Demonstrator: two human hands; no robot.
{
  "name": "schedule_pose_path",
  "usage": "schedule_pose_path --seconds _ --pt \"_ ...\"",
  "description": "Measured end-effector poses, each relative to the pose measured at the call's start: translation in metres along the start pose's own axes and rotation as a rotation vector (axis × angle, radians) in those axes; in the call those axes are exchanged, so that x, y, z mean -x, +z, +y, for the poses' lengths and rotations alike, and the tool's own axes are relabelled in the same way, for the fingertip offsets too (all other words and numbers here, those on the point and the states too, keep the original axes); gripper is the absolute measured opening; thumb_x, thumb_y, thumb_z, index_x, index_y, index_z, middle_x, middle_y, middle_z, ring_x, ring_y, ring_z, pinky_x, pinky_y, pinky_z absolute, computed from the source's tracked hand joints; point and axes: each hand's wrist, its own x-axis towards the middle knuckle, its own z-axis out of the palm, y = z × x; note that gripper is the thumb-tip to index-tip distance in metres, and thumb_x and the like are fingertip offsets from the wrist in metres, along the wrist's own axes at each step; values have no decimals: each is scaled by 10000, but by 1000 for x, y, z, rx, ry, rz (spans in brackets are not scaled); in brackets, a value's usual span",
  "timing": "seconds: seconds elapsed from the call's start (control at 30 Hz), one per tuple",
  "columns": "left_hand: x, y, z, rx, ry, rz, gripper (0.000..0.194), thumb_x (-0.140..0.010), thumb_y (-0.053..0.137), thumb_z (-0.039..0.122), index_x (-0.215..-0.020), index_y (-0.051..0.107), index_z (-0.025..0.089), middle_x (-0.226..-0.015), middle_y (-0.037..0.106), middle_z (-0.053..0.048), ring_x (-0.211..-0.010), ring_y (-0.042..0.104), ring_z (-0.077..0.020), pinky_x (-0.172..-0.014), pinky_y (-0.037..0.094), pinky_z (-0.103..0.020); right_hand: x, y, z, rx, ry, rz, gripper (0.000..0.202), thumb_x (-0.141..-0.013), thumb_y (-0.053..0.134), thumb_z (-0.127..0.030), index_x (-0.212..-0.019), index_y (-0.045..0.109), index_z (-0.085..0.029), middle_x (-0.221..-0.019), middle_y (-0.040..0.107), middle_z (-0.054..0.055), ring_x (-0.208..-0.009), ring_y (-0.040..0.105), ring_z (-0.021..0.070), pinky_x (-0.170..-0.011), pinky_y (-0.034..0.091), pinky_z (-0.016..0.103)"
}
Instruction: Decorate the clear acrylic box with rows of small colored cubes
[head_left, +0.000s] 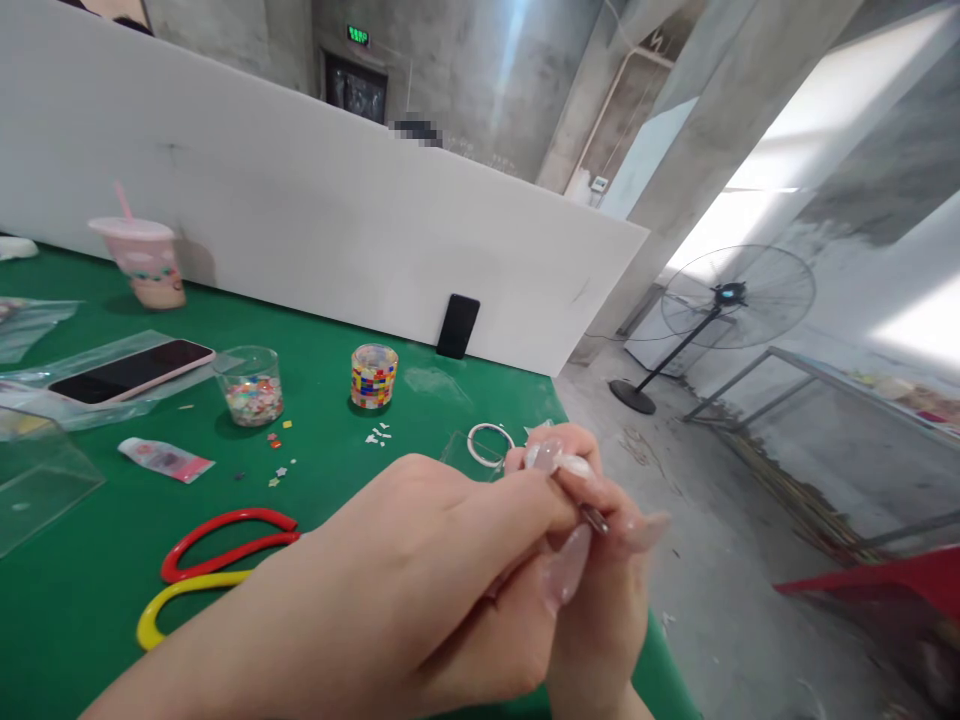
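My left hand (442, 560) reaches across from the lower left, its fingers bent and pressed against those of my right hand (604, 590). Both hands are closed together in a pinch above the table's right edge. A small shiny dark tip (595, 518) shows between the fingertips; most of it is hidden, so I cannot tell its kind. Just behind my fingers lies a white ring (490, 446), with a clear plastic piece beside it. Scissors with one red handle (225, 545) and one yellow handle lie left, partly under my left forearm.
On the green table (315, 460) stand a clear cup of confetti (253, 390), a mosaic-covered cup (374, 377) and a drink cup (146, 262). A tube (166, 460), a phone (135, 372) and loose bits lie around. Another phone (458, 326) leans on the white partition (315, 210).
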Motion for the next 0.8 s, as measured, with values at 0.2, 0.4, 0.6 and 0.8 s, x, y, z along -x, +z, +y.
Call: schedule_pose_path --seconds 0.2,0.4,0.6,0.8 --pt "4 6 -2 -8 37 13 179 -976 489 107 -950 585 256 -693 613 70 -520 510 -111 -495 345 -236 0 0 -8 -20 76 22 234 -1090 673 -441 -1129 902 -473 -1002 665 33 -861 685 165 -581 592 257" --pt "-2 7 -1 -88 60 37 184 -1003 470 127 -900 563 249 -660 558 78 -486 467 -115 -478 319 -261 1 2 -9 -14 96 65 248 -1099 661 -403 -1118 901 -459 -1019 667 34 -829 681 161 -496 534 245" --pt "3 11 -5 -80 39 47 191 -998 461 105 -892 528 249 -673 574 80 -481 433 -113 -468 293 -267 2 5 -11 -14 152 83 223 -1083 691 -488 -1103 912 -468 -995 721 20 -868 733 157 -762 689 299" --pt "-4 13 0 67 -40 13 196 -1033 456 163 -860 523 226 -689 545 74 -487 401 -83 -459 299 -240 4 6 -15 -7 197 104 187 -1045 741 -497 -1070 917 -438 -980 743 26 -871 744 184 -764 699 342"
